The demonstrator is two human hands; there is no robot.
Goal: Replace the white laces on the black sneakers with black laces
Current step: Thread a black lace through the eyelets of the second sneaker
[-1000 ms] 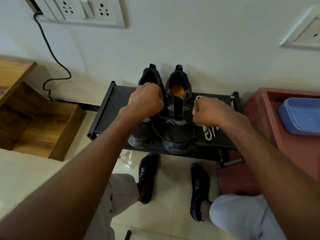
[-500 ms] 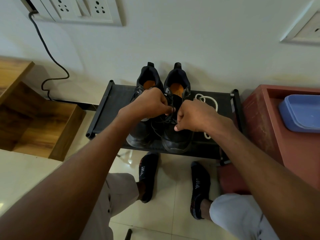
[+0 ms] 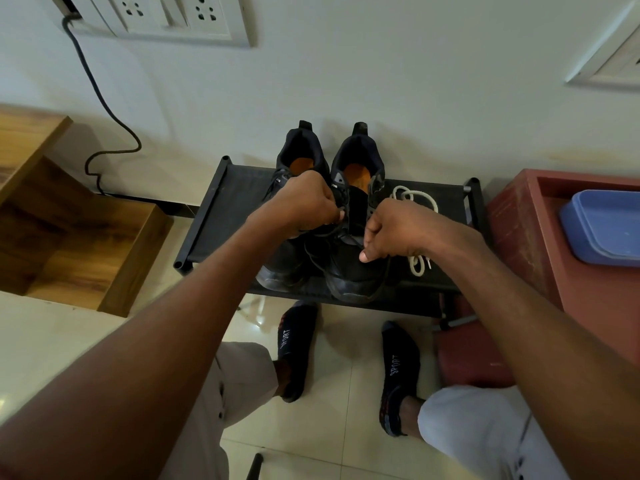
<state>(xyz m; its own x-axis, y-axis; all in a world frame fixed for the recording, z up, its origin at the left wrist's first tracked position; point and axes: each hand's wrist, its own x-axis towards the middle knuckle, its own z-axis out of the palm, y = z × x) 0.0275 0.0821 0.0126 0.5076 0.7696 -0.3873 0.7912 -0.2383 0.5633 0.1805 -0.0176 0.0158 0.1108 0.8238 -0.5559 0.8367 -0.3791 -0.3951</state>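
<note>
White laces (image 3: pixel 417 216) already off, dumped on shoe rack (image 3: pixel 221 216) beside 2 black sneakers (image 3: pixel 353 265). Left hand (image 3: pixel 304 202) and right hand (image 3: pixel 398 230) fingers pinching black lace ends on right-side sneaker; lacing looks mostly done, left-side sneaker hard to tell.

Looks like a home, an entry corner or a hallway by the wall. Low black shoe rack (image 3: pixel 214 216) pushed against a plain pale wall, with a pair of black sneakers (image 3: pixel 332 216) across its middle. White socket-and-switch plate (image 3: pixel 166 15) up top, black cable (image 3: pixel 100 109) trailing down to the skirting. Glossy cream floor tiles (image 3: pixel 41 341), wooden shelf unit (image 3: pixel 69 237) off to the left, reddish cabinet (image 3: pixel 540 237) on the right carrying a blue plastic tub (image 3: pixel 602 226). Socked feet (image 3: pixel 294 344) on the tiles just before the rack's near edge.
</note>
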